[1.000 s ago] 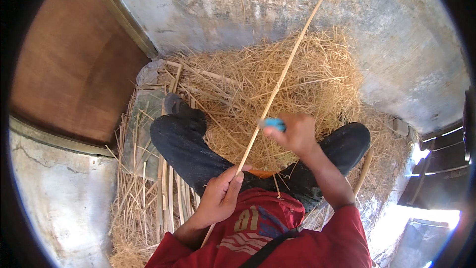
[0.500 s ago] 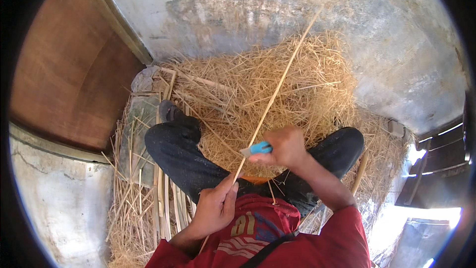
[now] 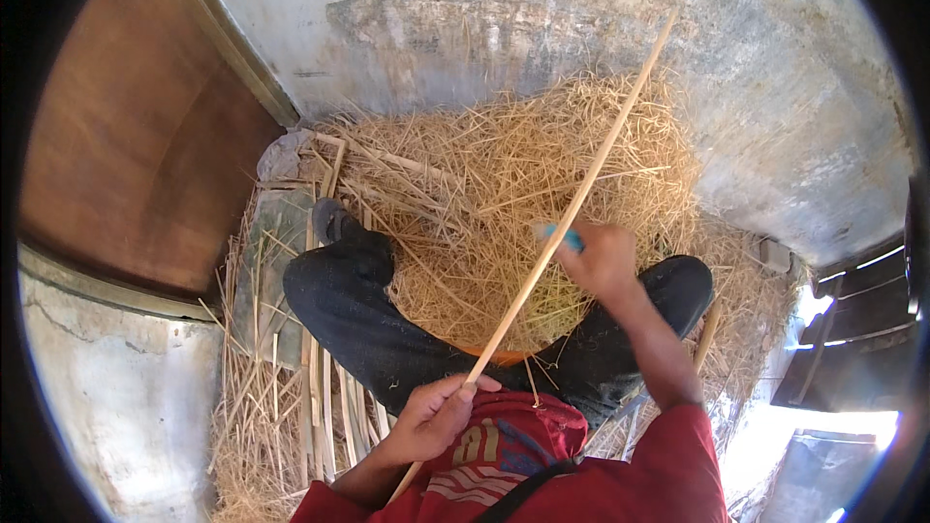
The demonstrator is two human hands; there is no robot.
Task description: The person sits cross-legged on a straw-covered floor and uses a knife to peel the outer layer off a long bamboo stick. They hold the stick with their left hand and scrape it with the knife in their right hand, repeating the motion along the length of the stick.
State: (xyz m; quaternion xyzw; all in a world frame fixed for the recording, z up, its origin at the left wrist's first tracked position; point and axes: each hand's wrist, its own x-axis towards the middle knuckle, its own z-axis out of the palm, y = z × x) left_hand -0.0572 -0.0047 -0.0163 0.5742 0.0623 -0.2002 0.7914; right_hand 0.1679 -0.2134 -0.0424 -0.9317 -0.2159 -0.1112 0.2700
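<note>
A long pale bamboo strip [image 3: 591,174] slants from my lap up toward the far wall on the right. My left hand [image 3: 431,418] is closed round its lower part, thumb on top, just above my red shirt. Farther up, my right hand [image 3: 603,261] grips a small knife with a blue handle [image 3: 574,238]. The knife lies across the strip, which partly covers it; the blade is blurred, so I cannot tell whether it touches.
A heap of curly pale shavings [image 3: 455,261] lies between my bent legs and up against the stained wall [image 3: 465,48]. Several split strips [image 3: 315,378] lie beside my left leg. A brown panel [image 3: 145,126] stands at the left; dark boards [image 3: 852,329] are at the right.
My right hand with the knife has moved up along the strip, away from my left hand. The strip's far end has swung right, and its broader face shows.
</note>
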